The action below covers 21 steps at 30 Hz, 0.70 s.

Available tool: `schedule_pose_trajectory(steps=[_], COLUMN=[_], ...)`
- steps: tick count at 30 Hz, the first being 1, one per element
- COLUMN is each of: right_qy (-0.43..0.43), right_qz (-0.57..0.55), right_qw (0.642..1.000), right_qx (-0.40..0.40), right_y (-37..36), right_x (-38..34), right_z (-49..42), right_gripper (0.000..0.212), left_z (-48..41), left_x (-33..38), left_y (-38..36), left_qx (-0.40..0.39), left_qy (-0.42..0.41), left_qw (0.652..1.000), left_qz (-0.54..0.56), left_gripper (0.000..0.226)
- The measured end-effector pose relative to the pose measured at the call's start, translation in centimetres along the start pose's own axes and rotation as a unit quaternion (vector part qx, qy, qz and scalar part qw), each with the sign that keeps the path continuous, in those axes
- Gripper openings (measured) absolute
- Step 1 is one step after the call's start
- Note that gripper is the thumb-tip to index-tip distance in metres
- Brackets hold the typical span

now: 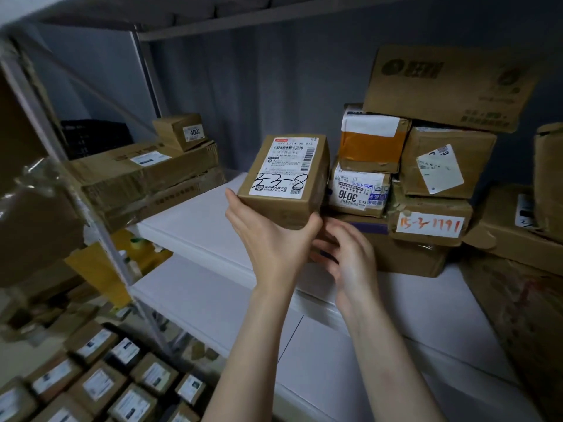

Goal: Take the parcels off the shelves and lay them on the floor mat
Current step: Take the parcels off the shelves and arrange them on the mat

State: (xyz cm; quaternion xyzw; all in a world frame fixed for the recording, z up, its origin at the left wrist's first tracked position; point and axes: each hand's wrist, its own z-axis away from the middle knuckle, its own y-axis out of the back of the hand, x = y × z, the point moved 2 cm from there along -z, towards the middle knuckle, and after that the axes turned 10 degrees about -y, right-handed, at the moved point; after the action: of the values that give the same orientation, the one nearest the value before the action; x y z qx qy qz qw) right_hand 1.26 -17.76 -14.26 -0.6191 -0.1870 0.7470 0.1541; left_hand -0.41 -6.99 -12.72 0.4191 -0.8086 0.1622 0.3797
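Observation:
My left hand grips a small brown parcel from below, lifted above the white shelf; its white label carries a handwritten number. My right hand is beside it, fingers curled against the front of a wide flat carton at the bottom of a parcel stack. On that carton sit a parcel with an orange handwritten label, a parcel marked 3016, an orange-taped parcel and a brown box. A large carton tops the stack.
Flat cartons with a small box on top lie on the shelf at the back left. A metal upright stands left. Several labelled parcels lie on the floor at the lower left. More cartons crowd the right edge.

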Motion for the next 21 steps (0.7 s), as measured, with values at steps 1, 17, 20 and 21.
schedule_pose_trajectory(steps=[1, 17, 20, 21], right_qy=[-0.006, -0.156, -0.168, -0.165], right_qz=[-0.004, 0.031, 0.07, 0.087], right_qw=[1.0, 0.952, 0.932, 0.926], right_qx=[-0.009, -0.264, -0.313, -0.329], right_y=[-0.3, -7.5, -8.1, -8.3], right_x=[0.3, 6.8, 8.3, 8.9], right_z=[-0.1, 3.1, 4.2, 4.6], right_gripper=[0.011, 0.049, 0.062, 0.063], left_z=[0.0, 2.1, 3.9, 4.5], left_x=[-0.2, -2.8, -3.7, -3.9], left_y=[0.4, 11.5, 13.2, 13.7], left_qx=[0.008, 0.167, 0.179, 0.186], left_qy=[-0.002, -0.044, -0.026, -0.018], left_qw=[1.0, 0.982, 0.978, 0.975], left_qz=[0.009, -0.079, -0.106, -0.118], left_gripper=[0.138, 0.136, 0.137, 0.137])
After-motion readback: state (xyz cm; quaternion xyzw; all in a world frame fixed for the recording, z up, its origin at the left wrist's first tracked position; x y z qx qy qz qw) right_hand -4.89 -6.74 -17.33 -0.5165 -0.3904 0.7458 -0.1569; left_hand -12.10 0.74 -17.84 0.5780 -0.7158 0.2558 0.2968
